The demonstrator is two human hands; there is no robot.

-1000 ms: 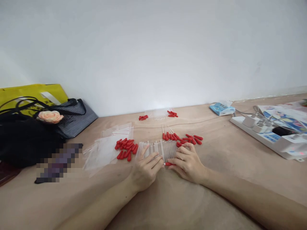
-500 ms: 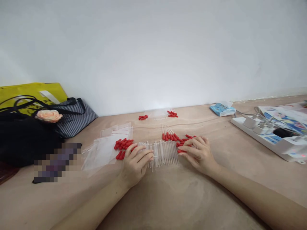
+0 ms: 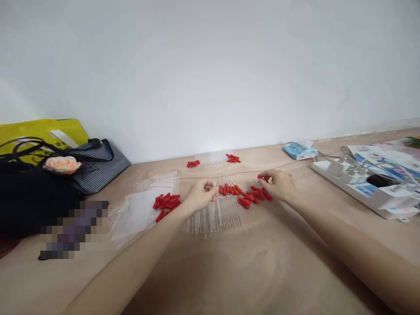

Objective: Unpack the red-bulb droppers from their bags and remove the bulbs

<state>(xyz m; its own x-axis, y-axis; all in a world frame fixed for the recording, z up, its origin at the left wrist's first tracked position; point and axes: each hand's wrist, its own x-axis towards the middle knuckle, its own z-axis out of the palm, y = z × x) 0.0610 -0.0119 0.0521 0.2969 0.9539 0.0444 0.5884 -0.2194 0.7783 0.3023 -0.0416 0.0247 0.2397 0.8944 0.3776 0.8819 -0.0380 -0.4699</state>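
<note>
My left hand (image 3: 202, 192) is closed in a pinch around a thin glass dropper tube (image 3: 214, 197), above a row of similar loose glass tubes (image 3: 213, 218). At the right, my right hand (image 3: 278, 183) pinches a red rubber dropper bulb (image 3: 262, 178) between thumb and fingertips. Beneath and beside it lies a pile of red bulbs (image 3: 256, 193). Between the hands, several droppers with bulbs fitted (image 3: 231, 189) point their glass ends toward the wall. Another pile of red bulbs (image 3: 166, 201) sits left of my left forearm.
Clear zip bags (image 3: 144, 201) lie at the left. Farther back are a small bag (image 3: 211, 158) with glass tubes and two bulb groups. A tissue pack (image 3: 300, 151) and a power strip (image 3: 361, 186) are at the right, a striped bag (image 3: 101, 168) at the left.
Both hands have moved away from the tabletop rows toward the wall. My left hand has lifted a glass tube from the row, and my right hand has raised a red bulb off its pile.
</note>
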